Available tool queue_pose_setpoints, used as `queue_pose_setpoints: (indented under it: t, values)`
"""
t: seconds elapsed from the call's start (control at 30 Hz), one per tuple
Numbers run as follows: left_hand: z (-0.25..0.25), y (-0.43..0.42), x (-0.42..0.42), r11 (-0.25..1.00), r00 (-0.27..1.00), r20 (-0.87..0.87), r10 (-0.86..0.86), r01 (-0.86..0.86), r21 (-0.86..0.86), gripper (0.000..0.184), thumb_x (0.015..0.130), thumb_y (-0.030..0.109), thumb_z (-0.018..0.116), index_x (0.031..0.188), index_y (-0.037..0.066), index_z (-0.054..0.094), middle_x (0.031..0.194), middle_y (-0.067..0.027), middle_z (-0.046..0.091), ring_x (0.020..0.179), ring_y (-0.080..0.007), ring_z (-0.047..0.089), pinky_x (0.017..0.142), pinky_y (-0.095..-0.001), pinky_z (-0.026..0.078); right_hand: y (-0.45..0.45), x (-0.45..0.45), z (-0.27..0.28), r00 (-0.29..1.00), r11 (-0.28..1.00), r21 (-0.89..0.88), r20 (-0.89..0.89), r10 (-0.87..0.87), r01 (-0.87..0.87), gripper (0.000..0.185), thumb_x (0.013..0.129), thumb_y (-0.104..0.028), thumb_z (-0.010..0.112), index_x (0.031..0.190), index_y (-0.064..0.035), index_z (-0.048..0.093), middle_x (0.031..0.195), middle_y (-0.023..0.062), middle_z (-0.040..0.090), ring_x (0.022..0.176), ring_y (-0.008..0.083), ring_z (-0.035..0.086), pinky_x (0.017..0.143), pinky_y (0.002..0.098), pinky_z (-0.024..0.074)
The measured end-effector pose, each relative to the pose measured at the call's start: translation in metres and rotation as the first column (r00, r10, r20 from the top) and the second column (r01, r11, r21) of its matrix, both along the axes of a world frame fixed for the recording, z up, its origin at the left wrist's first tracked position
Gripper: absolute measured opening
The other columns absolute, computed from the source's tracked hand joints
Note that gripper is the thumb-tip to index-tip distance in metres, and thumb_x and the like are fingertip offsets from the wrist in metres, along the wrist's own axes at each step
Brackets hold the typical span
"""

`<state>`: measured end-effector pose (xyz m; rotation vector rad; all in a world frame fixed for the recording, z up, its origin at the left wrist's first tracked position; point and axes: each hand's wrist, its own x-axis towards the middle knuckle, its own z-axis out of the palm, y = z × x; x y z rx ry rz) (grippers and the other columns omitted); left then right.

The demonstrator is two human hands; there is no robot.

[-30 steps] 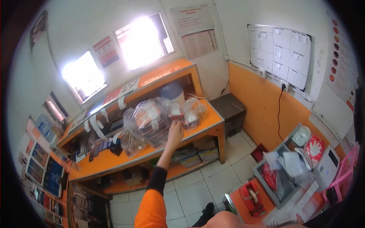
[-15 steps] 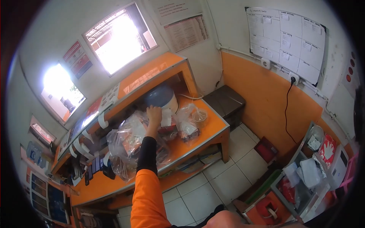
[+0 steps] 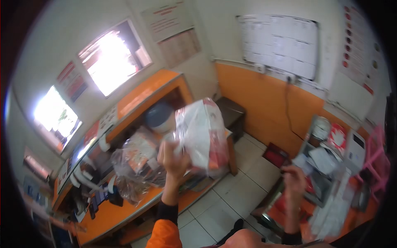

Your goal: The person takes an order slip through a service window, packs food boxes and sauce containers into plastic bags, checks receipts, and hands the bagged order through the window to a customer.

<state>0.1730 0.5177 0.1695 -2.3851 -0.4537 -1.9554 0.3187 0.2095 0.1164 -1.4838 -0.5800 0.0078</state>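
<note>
Orange counter (image 3: 136, 202) with a pale metal edge runs diagonally below two bright windows, and in front of its right end hangs the bagged package (image 3: 202, 134), red and white inside clear plastic. From my remote view, the left hand (image 3: 173, 159) is closed on gathered plastic at the package's left side. The package overlaps the counter's right corner in my view, so I cannot judge the clearance between them.

Behind and left of it, a blue-topped container (image 3: 160, 117) sits under the raised shelf (image 3: 142, 93), and more clear plastic bags (image 3: 138, 159) lie near the counter's front edge. Open tiled floor (image 3: 231, 196) separates the counter from the cluttered table (image 3: 331, 219) on the right. The right hand (image 3: 293, 182) is raised before that table, fingers partly curled and blurred; I cannot tell whether it grips anything. A grey tray (image 3: 315, 194) beyond it holds plastic-wrapped items.

A white hand shape marks a red packet (image 3: 338, 137). I can make out a ruled grid on the whiteboard (image 3: 279, 45), but its writing, the wall posters (image 3: 167, 20) and the package's print are too blurred to read.
</note>
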Motion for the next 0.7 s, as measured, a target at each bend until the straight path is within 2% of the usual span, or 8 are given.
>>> queue_pose_setpoints:
  t: [0.1, 0.13, 0.2, 0.3, 0.37, 0.5, 0.57, 0.7]
  values:
    - [0.004, -0.105, 0.01, 0.971, 0.971, 0.039, -0.235, 0.233, 0.049, 0.021, 0.058, 0.0, 0.069, 0.074, 0.001, 0.055, 0.064, -0.0097, 0.053, 0.054, -0.0251, 0.055, 0.047, -0.032, 0.042, 0.019, -0.031, 0.01, 0.965, 0.894, 0.427, -0.15, 0.217, -0.134, 0.06, 0.084, -0.038, 0.067, 0.125, -0.0011, 0.042, 0.105, 0.0051, 0.055, 0.09, 0.0121, 0.055, 0.082, 0.0265, 0.0446]
    - [0.004, -0.132, 0.01, 0.958, 0.957, 0.042, -0.286, 0.285, 0.03, 0.021, 0.058, 0.0, 0.069, 0.074, 0.001, 0.055, 0.064, -0.0097, 0.053, 0.054, -0.0251, 0.055, 0.047, -0.032, 0.042, -0.002, -0.034, 0.011, 0.974, 0.908, 0.41, -0.156, 0.162, -0.085, 0.06, 0.084, -0.038, 0.067, 0.125, -0.0011, 0.042, 0.105, 0.0051, 0.055, 0.09, 0.0121, 0.055, 0.082, 0.0265, 0.0446]
    - [0.001, -0.184, 0.009, 0.808, 0.802, -0.124, -0.584, 0.589, 0.008, 0.02, 0.062, 0.0, 0.073, 0.071, 0.002, 0.054, 0.063, -0.0056, 0.052, 0.053, -0.0203, 0.054, 0.045, -0.0296, 0.041, -0.053, -0.042, 0.012, 0.811, 0.834, 0.463, -0.337, 0.478, -0.3, 0.076, 0.079, -0.043, 0.071, 0.131, -0.0007, 0.035, 0.105, 0.0051, 0.055, 0.088, 0.0115, 0.056, 0.077, 0.027, 0.0482]
    - [0.001, -0.255, 0.023, 0.576, 0.587, -0.202, -0.784, 0.809, 0.117, 0.021, 0.06, 0.0, 0.074, 0.072, 0.001, 0.057, 0.062, -0.0023, 0.05, 0.052, -0.0173, 0.053, 0.042, -0.0266, 0.04, -0.147, -0.045, 0.0, 0.842, 0.884, 0.424, -0.387, 0.375, -0.198, 0.08, 0.076, -0.038, 0.074, 0.133, -0.0006, 0.032, 0.106, 0.0051, 0.055, 0.087, 0.0115, 0.056, 0.073, 0.0261, 0.0488]
    - [0.005, -0.308, 0.031, 0.49, 0.504, -0.175, -0.845, 0.863, 0.122, 0.022, 0.058, -0.001, 0.075, 0.074, 0.0, 0.059, 0.059, -0.0011, 0.047, 0.052, -0.0157, 0.052, 0.04, -0.025, 0.038, -0.204, -0.053, -0.006, 0.876, 0.912, 0.402, -0.407, 0.259, -0.082, 0.081, 0.074, -0.035, 0.075, 0.133, -0.0008, 0.031, 0.107, 0.0052, 0.054, 0.087, 0.0117, 0.056, 0.072, 0.0257, 0.0489]
    - [-0.005, -0.412, 0.044, 0.304, 0.32, -0.2, -0.926, 0.947, 0.107, 0.02, 0.061, -0.002, 0.075, 0.072, 0.001, 0.059, 0.058, -0.0003, 0.046, 0.051, -0.0152, 0.05, 0.04, -0.0247, 0.038, -0.318, -0.066, 0.002, 0.875, 0.924, 0.373, -0.471, 0.108, 0.087, 0.08, 0.068, -0.03, 0.076, 0.131, -0.0006, 0.036, 0.116, 0.0064, 0.05, 0.102, 0.0139, 0.052, 0.083, 0.0286, 0.0463]
    - [-0.009, -0.47, 0.05, 0.274, 0.29, -0.208, -0.934, 0.956, 0.103, 0.021, 0.059, 0.0, 0.075, 0.076, 0.001, 0.062, 0.057, 0.0001, 0.047, 0.051, -0.0147, 0.05, 0.04, -0.0247, 0.037, -0.378, -0.069, 0.001, 0.88, 0.914, 0.403, -0.452, 0.145, 0.056, 0.084, 0.067, -0.029, 0.074, 0.134, -0.0007, 0.032, 0.121, 0.0077, 0.048, 0.11, 0.017, 0.048, 0.091, 0.0311, 0.0424]
    - [-0.011, -0.579, 0.06, 0.143, 0.156, -0.252, -0.955, 0.987, 0.07, 0.023, 0.059, -0.001, 0.074, 0.08, 0.002, 0.064, 0.056, 0.0013, 0.046, 0.05, -0.0129, 0.049, 0.04, -0.0236, 0.035, -0.485, -0.085, 0.008, 0.886, 0.909, 0.345, -0.46, -0.053, 0.233, 0.091, 0.067, -0.031, 0.073, 0.138, -0.0008, 0.027, 0.127, 0.0093, 0.044, 0.117, 0.0195, 0.044, 0.097, 0.0323, 0.0381]
